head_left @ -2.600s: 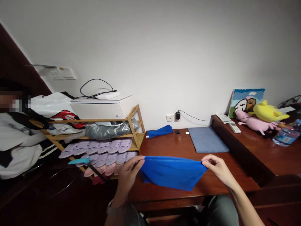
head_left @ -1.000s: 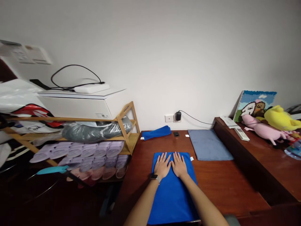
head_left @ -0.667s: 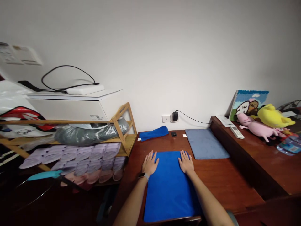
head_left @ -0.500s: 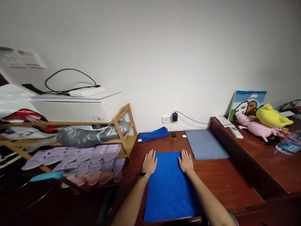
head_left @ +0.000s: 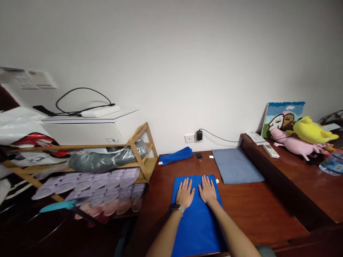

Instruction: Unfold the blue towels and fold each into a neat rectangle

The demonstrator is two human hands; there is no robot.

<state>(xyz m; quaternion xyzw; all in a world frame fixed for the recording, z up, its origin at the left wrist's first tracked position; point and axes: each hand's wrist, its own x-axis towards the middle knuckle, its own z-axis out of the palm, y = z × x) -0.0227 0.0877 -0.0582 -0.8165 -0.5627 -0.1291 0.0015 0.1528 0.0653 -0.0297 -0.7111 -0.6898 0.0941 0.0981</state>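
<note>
Our left hand (head_left: 185, 194) lies palm down with its fingers extended, pressed flat on a blue cloth (head_left: 198, 232); on the wrist just behind it we wear a smartwatch (head_left: 177, 207). Our right hand (head_left: 207, 191) rests the same way, flat and fingers straight, just beside the left with a narrow gap between the two.

The cloth is spread out beneath both hands and runs back under our forearms toward the near edge of the wooden desk (head_left: 249, 203). We see an even, vivid royal blue, a roughly rectangular outline longer toward us than it is wide, and a fairly smooth surface with faint creases. Its far edge lies just beyond our fingertips, and a small white tag (head_left: 217, 181) sticks out from its side, just right of our right hand.

Farther ahead of our left hand, a folded blue cloth (head_left: 177, 156) of like colour lies near the wall. Ahead and to the right of our right hand we have a grey-blue mat (head_left: 237, 166), flat on the desk. Well to the left of our left hand stands a wooden rack (head_left: 146, 150) with lilac slippers (head_left: 115, 178).
</note>
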